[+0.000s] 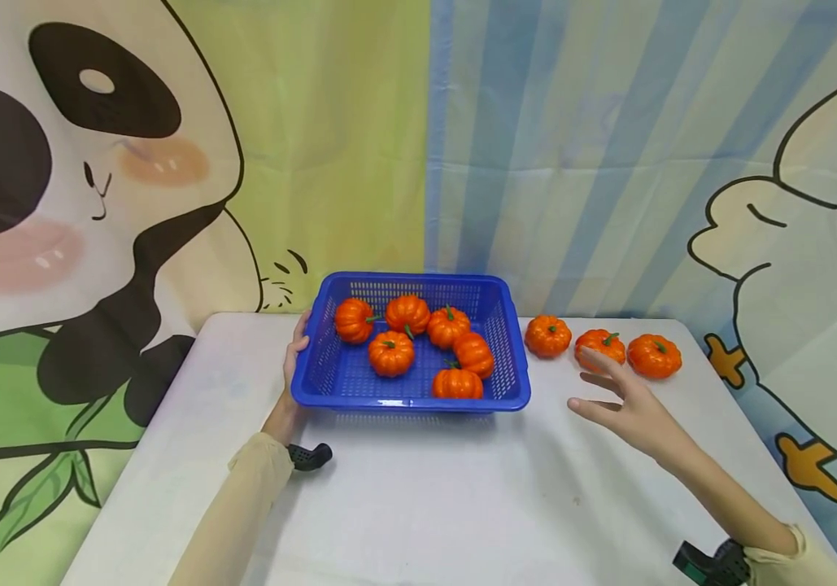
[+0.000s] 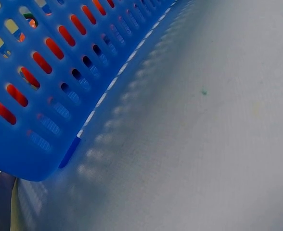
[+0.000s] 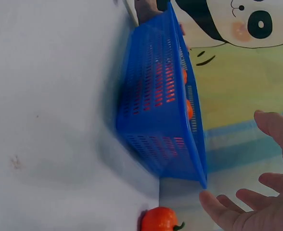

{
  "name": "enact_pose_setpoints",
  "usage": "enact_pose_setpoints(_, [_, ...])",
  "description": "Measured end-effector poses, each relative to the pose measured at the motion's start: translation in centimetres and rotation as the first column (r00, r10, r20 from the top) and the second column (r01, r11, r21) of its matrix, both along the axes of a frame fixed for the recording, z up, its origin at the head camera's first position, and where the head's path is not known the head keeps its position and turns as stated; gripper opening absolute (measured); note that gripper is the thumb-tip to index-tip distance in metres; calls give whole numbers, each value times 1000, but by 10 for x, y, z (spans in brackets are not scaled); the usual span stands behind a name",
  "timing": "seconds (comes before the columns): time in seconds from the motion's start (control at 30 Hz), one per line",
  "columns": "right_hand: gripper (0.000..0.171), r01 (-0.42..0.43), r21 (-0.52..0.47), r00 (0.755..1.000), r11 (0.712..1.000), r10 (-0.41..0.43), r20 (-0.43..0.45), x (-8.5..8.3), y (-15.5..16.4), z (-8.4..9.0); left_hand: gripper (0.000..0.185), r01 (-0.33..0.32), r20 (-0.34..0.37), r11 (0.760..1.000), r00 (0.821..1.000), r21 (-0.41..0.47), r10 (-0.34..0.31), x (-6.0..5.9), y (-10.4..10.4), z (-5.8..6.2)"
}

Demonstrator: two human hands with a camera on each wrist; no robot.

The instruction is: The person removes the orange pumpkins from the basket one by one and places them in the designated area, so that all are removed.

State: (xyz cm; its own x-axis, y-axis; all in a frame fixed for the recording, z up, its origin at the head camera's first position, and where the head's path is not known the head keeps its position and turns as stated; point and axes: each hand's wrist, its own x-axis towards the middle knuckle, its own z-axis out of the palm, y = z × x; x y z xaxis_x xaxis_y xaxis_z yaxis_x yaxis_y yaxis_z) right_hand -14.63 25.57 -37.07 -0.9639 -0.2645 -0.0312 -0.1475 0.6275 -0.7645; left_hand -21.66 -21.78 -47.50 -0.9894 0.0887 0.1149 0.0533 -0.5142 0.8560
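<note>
Nearest me, my right hand (image 1: 626, 407) hovers over the white table (image 1: 425, 505), fingers spread wide and holding nothing, its fingertips just short of the middle pumpkin (image 1: 600, 345) of the three lying in a row to the right of the blue basket (image 1: 411, 399). I judge it is spread that way to close around that pumpkin.

My left hand (image 1: 294, 358) rests against the basket's left wall, thumb hooked over the rim, which looks like bracing to keep the basket from sliding.

Inside the basket I count six orange pumpkins (image 1: 391, 353), bunched toward its back and right. Right of it, the row has the near-basket pumpkin (image 1: 547, 335), the middle one, and the outer pumpkin (image 1: 654, 356). Nine in all, one basket.
</note>
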Motion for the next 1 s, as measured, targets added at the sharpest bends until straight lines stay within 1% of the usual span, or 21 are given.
enact_pose_setpoints(0.13, [78,-28,-9,1000,1000,28,12,0,-3,-2,59,-8,-7,1000,1000,3,8,0,0,0])
enact_pose_setpoints(0.27, [76,-48,-30,997,998,50,51,0,-7,-3,59,-3,-13,1000,1000,7,4,-1,0,-1])
enact_pose_setpoints(0.5, [70,-132,-63,988,989,136,74,-2,-26,4,59,-7,-14,1000,1000,28,7,-1,1,-2])
enact_pose_setpoints(0.63, [67,-202,-91,973,975,210,91,-8,-39,6,60,3,-17,1000,1000,17,-3,0,1,-1])
enact_pose_setpoints(0.8, [65,-271,-77,952,960,279,124,-15,-54,6,60,13,0,1000,1000,6,-13,1,0,-1])
enact_pose_setpoints(0.9, [64,-301,-63,944,952,306,124,-19,-63,6,60,12,-7,1000,1000,12,-12,0,-1,-1])
enact_pose_setpoints(1.0, [62,-333,-53,935,941,337,107,-21,-68,6,59,4,-18,1000,1000,8,-4,1,0,-4])
